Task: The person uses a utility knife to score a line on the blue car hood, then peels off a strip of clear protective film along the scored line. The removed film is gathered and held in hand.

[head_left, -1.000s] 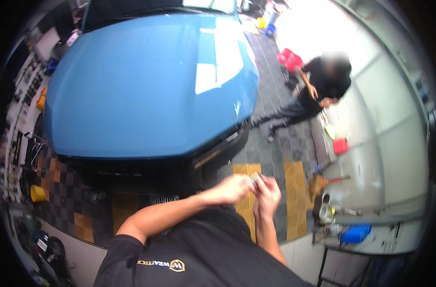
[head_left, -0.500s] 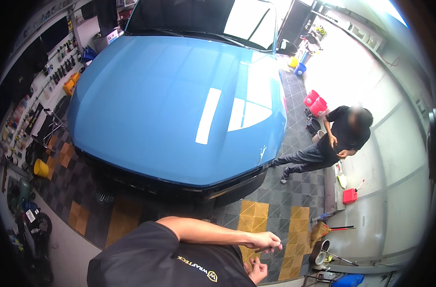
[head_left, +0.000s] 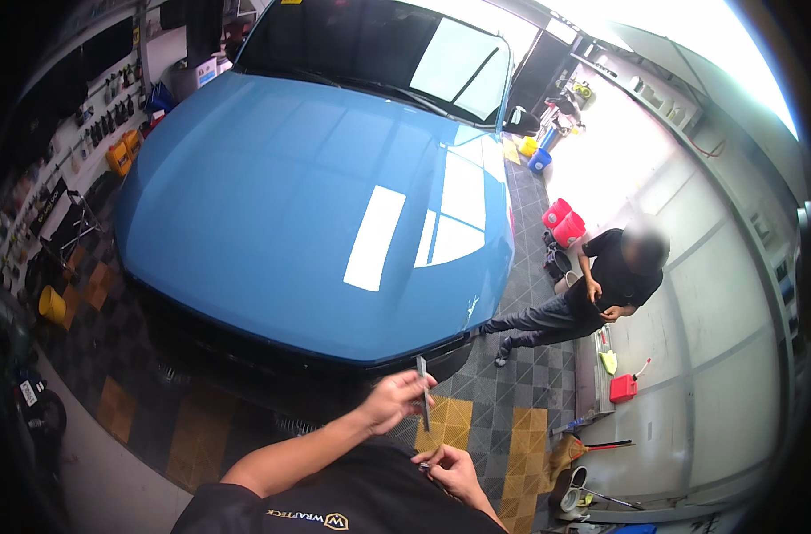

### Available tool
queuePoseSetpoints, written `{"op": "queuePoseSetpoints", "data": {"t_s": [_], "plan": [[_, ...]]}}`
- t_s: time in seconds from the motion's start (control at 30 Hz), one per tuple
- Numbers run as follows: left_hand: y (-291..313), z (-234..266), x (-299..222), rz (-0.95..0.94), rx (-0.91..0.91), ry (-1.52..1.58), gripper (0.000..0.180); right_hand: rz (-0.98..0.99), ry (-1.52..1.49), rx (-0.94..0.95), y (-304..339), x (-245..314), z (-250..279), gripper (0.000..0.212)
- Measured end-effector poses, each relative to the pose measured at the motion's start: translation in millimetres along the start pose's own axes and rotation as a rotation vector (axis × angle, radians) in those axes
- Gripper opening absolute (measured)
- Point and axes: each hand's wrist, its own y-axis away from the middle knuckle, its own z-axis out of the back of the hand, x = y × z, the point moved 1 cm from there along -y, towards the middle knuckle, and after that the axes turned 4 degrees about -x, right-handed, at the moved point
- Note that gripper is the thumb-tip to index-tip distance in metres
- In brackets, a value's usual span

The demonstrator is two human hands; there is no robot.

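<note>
My left hand (head_left: 395,402) is closed around what looks like a slim grey cutter knife (head_left: 425,409), held nearly upright in front of the car's nose. Lower and to the right, close to my black shirt (head_left: 370,485), the fingers of my right hand (head_left: 456,473) are pinched together. A small shiny bit shows at their tips, too small to name. Beyond both hands stands a car with a glossy blue hood (head_left: 272,205). White light reflections lie on its right half, and some pale marks (head_left: 472,307) show near its front right corner.
Another person (head_left: 615,276) in black stands right of the car, hands together at the waist. Red buckets (head_left: 566,222) stand behind them; a red can (head_left: 623,388) and a broom (head_left: 566,454) are along the right wall. Bottle shelves (head_left: 112,116) line the left, near a yellow bucket (head_left: 52,305).
My left hand has risen and moved left toward the car, and the slim knife now points upward. My right hand has come further into view. The whole view has shifted slightly.
</note>
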Motion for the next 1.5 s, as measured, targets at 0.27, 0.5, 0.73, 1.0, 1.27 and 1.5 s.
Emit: {"op": "queuePoseSetpoints", "data": {"t_s": [0.27,0.5,0.73,1.0,1.27,1.5], "plan": [[21.3,9.2,-17.8,-0.214,-0.022,0.030,0.019,0.119,0.024,0.469,-16.0,48.1,-13.8,0.004],[24.2,4.2,-22.8,-0.210,-0.042,-0.034,0.020,-0.157,-0.039,0.140,-14.3,35.8,-23.4,0.017],[23.1,1.6,-19.1,-0.213,-0.015,-0.017,0.021,-0.134,0.019,0.001,-20.5,31.6,-12.7,0.022],[38.8,1.1,-20.6,-0.250,-0.050,-0.028,0.022,-0.099,-0.202,-0.201,-31.9,36.5,-19.3,0.011],[52.5,2.6,-18.0,-0.290,-0.068,0.009,0.024,0.039,-0.707,-0.055,-31.1,38.8,-39.9,0.018],[57.1,2.0,-17.2,-0.355,-0.089,0.003,0.025,0.004,-0.167,-0.131,-23.8,51.5,-54.6,0.028]]}}
